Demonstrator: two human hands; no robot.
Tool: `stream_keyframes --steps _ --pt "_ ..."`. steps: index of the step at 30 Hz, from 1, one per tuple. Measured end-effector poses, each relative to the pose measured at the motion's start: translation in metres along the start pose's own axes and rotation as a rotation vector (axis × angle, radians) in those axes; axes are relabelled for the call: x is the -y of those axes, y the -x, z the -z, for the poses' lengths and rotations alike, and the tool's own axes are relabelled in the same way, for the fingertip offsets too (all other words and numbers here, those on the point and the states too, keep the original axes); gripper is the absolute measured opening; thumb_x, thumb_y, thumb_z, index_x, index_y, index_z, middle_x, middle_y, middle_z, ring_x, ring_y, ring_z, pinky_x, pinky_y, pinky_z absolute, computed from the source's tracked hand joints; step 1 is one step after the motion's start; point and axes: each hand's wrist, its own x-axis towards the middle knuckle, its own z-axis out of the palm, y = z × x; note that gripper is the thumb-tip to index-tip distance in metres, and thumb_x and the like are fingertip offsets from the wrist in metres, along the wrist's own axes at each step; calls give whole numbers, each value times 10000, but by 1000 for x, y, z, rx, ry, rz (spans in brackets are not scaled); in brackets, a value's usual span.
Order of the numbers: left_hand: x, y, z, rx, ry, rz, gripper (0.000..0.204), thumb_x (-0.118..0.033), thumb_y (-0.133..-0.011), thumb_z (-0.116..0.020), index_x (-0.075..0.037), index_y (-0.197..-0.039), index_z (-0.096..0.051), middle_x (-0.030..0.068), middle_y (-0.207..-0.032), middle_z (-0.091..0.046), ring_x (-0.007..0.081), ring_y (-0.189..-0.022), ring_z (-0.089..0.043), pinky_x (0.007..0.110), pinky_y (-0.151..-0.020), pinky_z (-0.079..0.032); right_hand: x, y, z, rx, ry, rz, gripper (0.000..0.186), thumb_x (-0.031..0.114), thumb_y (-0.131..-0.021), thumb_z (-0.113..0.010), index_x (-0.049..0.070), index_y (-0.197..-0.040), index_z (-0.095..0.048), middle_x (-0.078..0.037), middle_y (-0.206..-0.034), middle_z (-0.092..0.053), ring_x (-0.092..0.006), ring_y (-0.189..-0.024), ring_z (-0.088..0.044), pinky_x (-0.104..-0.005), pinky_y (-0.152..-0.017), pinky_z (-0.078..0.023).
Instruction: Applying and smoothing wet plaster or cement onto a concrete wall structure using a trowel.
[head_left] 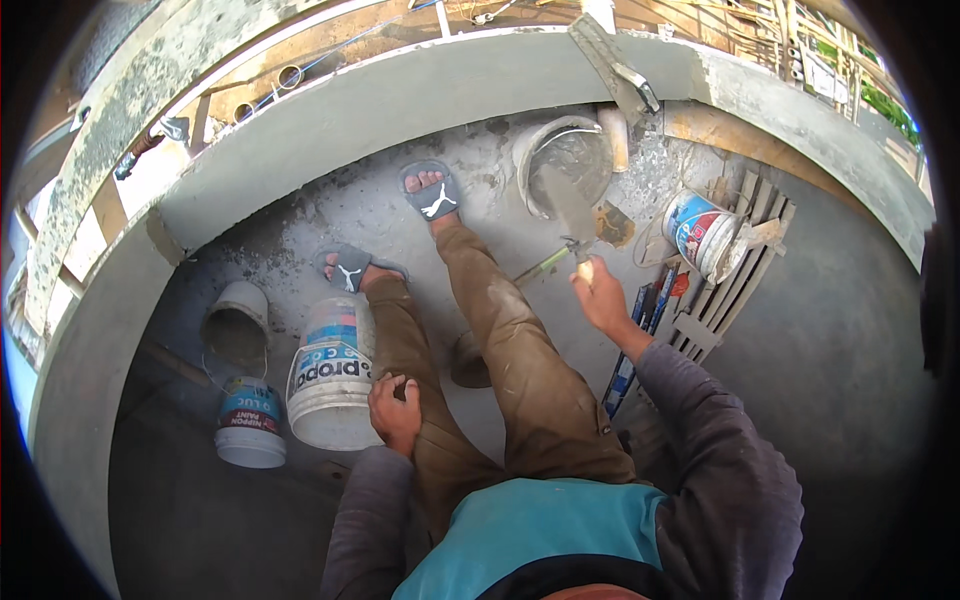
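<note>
Nearest is the person's teal cloth shirt [550,520], with dark grey sleeves [735,465] on either side. The left hand [396,415] rests against the left leg of the brown trousers [520,350], fingers curled; whether they pinch anything, I cannot tell. Just beside it stands a large white plastic bucket with blue print [330,375], and left of that a smaller white paint bucket with a blue-and-red label [250,425]. Farther out, the right hand [597,290] is closed around the pale wooden handle of a grey metal trowel [568,205], whose blade reaches over the near rim of a round mortar-caked bucket [522,170] with wet grey mortar [572,155] inside. To its right, a white pail with a blue-and-red label [695,228] lies tilted by grey wooden slats [745,265]. Beyond curves a low grey plastered wall [400,105].
</note>
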Motion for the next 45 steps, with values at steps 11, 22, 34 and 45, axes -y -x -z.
stream_keyframes --steps 11,22,34,45 --pt "-28 -26 18 105 -207 -62 263 -267 -833 -709 -60 -995 -704 167 -1196 -642 343 -1154 -558 427 -1003 -431 -90 -152 -80 -165 -297 -407 429 313 -872 -600 -16 -1132 -508 -260 -892 -670 -410 -728 -674 -471 -712 -529" --pt "-35 -30 38 67 -265 -104 280 -275 -832 -721 -50 -997 -703 178 -1181 -641 354 -1143 -567 428 -1001 -440 -86 -159 -124 -280 -255 -400 543 386 -882 -662 21 -1249 -497 -244 -1110 -646 -433 -1050 -609 -465 -890 -474" --pt "-63 -11 127 -244 -244 45 500 -385 -847 -708 -45 -1202 -620 226 -1317 -548 372 -1226 -515 435 -1027 -420 1 -59 -78 -348 -427 68 520 258 -905 -688 -2 -1293 -460 -232 -1137 -624 -383 -1038 -624 -446 -859 -478" --pt "-49 -56 135 106 -334 386 768 -503 -825 -682 -66 -1411 -446 216 -1375 -498 382 -1224 -514 454 -1021 -427 296 17 -108 340 -381 709 449 203 -869 -634 17 -1244 -474 -230 -1134 -604 -431 -1023 -595 -500 -836 -481"
